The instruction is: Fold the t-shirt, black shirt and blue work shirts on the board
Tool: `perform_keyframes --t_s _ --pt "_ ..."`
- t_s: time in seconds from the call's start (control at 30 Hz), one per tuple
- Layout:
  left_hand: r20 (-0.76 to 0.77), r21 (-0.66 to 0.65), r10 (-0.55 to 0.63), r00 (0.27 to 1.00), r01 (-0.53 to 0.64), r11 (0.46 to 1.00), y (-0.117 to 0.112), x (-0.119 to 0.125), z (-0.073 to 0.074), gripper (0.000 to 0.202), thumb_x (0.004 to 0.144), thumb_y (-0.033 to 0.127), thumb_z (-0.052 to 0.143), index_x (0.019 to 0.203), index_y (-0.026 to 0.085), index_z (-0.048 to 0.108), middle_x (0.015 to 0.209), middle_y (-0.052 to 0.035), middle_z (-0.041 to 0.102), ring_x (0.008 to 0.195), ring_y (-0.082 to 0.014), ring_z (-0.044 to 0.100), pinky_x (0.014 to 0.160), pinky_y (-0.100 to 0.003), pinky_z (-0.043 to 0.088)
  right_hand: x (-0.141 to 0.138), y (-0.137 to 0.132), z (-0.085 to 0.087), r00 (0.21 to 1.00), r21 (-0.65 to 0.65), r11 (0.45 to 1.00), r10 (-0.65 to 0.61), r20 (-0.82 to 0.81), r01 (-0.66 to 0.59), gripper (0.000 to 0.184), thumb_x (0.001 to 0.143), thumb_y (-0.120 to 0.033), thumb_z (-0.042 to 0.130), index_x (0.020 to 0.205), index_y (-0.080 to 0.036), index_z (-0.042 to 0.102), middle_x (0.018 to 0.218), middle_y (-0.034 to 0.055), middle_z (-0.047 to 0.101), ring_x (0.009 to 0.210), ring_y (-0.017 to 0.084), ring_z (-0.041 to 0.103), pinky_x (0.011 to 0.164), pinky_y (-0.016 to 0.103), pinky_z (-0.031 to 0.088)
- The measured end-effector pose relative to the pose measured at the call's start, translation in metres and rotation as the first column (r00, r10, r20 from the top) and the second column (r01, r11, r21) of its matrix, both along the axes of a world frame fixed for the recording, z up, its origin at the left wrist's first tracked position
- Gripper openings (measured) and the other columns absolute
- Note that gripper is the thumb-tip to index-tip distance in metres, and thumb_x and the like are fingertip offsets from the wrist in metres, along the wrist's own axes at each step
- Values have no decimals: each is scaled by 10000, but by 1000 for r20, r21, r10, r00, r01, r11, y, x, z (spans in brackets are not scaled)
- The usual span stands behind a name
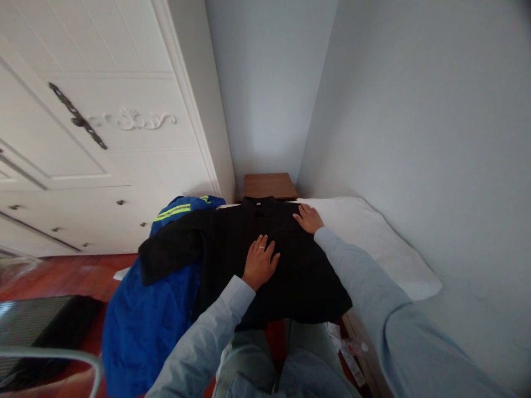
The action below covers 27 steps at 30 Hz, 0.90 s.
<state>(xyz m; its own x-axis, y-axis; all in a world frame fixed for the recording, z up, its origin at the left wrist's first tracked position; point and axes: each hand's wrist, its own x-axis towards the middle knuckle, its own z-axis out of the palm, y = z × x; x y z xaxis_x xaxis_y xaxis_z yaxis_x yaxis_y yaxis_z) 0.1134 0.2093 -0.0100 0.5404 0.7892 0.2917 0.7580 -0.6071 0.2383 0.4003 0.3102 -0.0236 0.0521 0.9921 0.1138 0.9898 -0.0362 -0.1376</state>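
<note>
A black collared shirt (232, 237) lies spread out in front of me, its collar at the far end and its hem toward my legs. One sleeve reaches out to the left over a blue garment with yellow stripes (145, 326). My left hand (260, 262), with a ring on one finger, rests flat on the middle of the shirt, fingers spread. Near the shirt's right shoulder, my right hand (309, 219) lies palm down with fingers stretched out. The shirt's right sleeve cannot be made out.
A white cloth-like surface (352, 221) extends under and right of the shirt, against the grey wall (435, 138). Behind the collar stands a brown wooden box-like piece (269, 185). A white wardrobe (103, 138) rises at left. A dark folded item (70, 326) is on the red floor.
</note>
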Motion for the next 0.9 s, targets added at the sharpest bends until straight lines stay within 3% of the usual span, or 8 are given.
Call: perform_keyframes --t_s 0.33,0.57,0.9 --pt "34 83 44 998 -47 995 0 0 -5 401 1013 377 463 1290 143 634 1446 -215 572 1403 -353 487 1121 -537 443 2 2 -4 999 35 999 12 42 -13 633 1039 -494 284 1481 -79 465 1598 209 398 1489 330 336 1198 491 274" --pt "14 9 31 999 -31 999 0 1 1 538 1018 378 457 1462 76 485 1579 -253 408 1465 -355 404 1172 -512 379 1 2 -2 998 24 1000 10 54 -11 630 1039 -476 298 1475 -54 467 1599 222 389 1491 328 332 1202 480 268" --pt "26 -164 -27 999 31 986 0 -1 8 549 1006 462 497 1423 109 546 1568 -200 452 1487 -316 377 1228 -494 300 12 6 -15 994 46 997 49 93 -54 626 1029 -471 278 1467 -69 473 1581 235 412 1475 342 354 1161 519 331"
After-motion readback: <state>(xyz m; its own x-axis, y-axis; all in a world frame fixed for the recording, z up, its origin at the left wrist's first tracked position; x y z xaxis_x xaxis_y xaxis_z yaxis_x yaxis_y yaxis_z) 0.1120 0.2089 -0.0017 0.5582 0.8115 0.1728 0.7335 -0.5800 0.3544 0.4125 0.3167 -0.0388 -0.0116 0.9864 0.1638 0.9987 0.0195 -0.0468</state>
